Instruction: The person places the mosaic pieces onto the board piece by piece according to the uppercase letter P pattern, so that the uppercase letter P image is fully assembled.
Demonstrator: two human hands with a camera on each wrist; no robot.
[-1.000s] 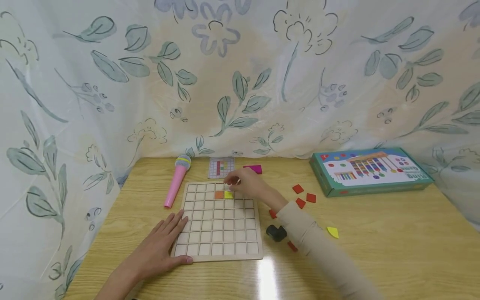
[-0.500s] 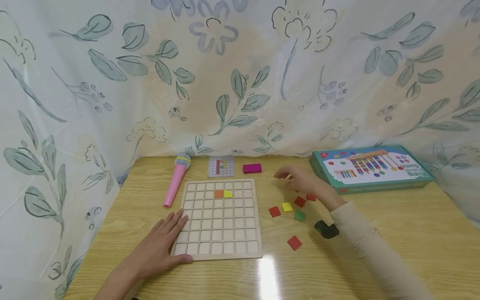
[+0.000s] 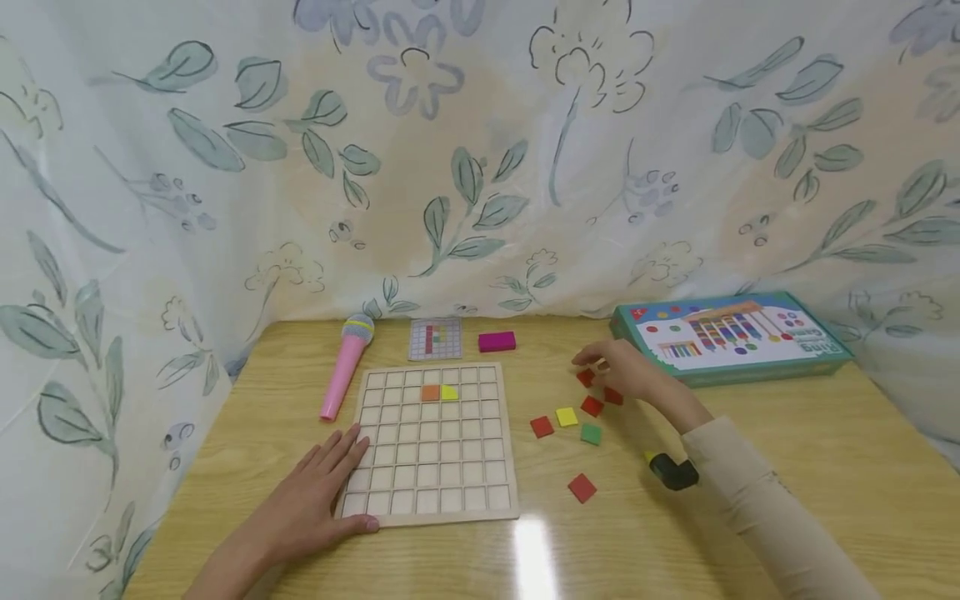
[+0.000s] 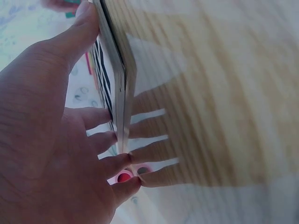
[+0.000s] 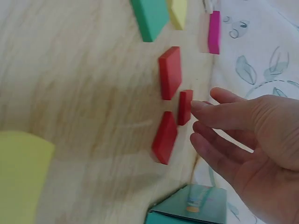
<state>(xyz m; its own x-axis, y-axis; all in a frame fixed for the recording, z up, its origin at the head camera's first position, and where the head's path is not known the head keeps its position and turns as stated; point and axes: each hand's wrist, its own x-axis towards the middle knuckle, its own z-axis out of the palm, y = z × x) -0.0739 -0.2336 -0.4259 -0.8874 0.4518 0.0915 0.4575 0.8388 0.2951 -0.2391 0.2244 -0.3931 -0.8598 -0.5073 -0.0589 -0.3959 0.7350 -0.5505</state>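
My left hand [image 3: 303, 492] rests along the left edge of a wooden grid board [image 3: 427, 454], fingers spread and thumb at its near corner. An orange square tile [image 3: 430, 393] and a yellow quarter-round tile [image 3: 448, 392] sit side by side in the board's upper cells. Right of the board, my right hand [image 3: 622, 371] hangs over the loose tiles with its fingers loosely bent. In the right wrist view its fingertips are right beside the farthest red tile [image 5: 185, 106]. Two more red tiles [image 5: 170, 73] [image 5: 164, 138] lie close to it.
Nearer lie a yellow tile [image 3: 566, 417], a green tile [image 3: 591, 434] and further red tiles [image 3: 582, 488]. Behind the board are a pink microphone [image 3: 345, 367], a patterned card [image 3: 435, 339] and a magenta block [image 3: 497, 342]. A game box [image 3: 735, 337] stands at back right.
My right hand has left the board's upper cells and moved right to the red tiles. The yellow quarter-round tile on the board is uncovered. My left hand stays at the board's edge.
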